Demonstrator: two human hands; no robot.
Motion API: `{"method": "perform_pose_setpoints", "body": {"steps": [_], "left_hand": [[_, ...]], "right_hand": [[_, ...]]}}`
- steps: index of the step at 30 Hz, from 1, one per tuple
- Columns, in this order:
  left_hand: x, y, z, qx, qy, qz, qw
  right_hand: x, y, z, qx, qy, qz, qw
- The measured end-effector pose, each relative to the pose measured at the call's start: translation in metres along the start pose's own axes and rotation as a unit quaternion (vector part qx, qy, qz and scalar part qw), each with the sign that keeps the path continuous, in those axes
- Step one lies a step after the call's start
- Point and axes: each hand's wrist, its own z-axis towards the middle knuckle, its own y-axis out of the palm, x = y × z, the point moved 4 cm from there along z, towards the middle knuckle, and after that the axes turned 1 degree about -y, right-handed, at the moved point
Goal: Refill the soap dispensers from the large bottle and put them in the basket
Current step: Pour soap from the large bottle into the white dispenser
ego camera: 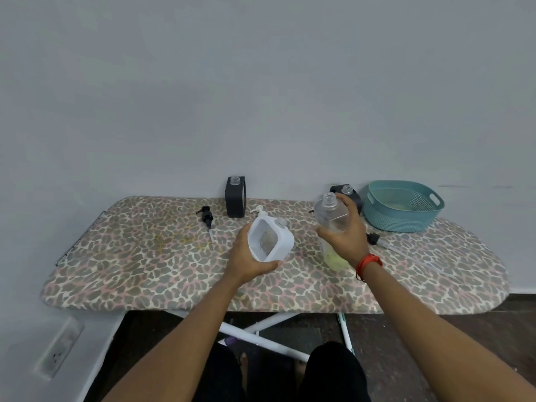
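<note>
My left hand (246, 258) grips a white square soap dispenser (271, 239) over the middle of the board, tilted with its uncapped neck pointing away from me. My right hand (346, 235) is wrapped around the large clear bottle (330, 211), which has an open neck and a little yellow-green liquid at its bottom. A black dispenser (235, 198) stands uncapped at the back. A second black dispenser (348, 191) sits partly hidden behind my right hand. The teal basket (403, 210) stands at the back right.
Everything rests on a leopard-print ironing board (145, 256) against a grey wall. A black pump (207, 217) lies at the back left, a white pump (258, 210) behind the white dispenser, and another black pump (374, 237) with a long tube right of my wrist.
</note>
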Motion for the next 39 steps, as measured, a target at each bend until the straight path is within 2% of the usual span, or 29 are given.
{"method": "perform_pose_setpoints", "body": {"steps": [8, 18, 31, 39], "left_hand": [[-0.01, -0.004, 0.003, -0.035, -0.043, -0.019, 0.998], [-0.007, -0.005, 0.005, -0.018, -0.021, -0.045, 0.999], [-0.007, -0.006, 0.005, -0.004, 0.01, -0.055, 0.998], [-0.005, -0.006, 0.005, -0.001, 0.017, -0.057, 0.998]], "right_hand": [[-0.016, -0.005, 0.021, -0.112, -0.068, -0.138, 0.982], [-0.039, 0.016, 0.043, -0.251, -0.139, -0.337, 0.897], [-0.043, 0.04, 0.04, -0.271, -0.199, -0.455, 0.824], [-0.041, 0.044, 0.044, -0.262, -0.218, -0.488, 0.804]]}}
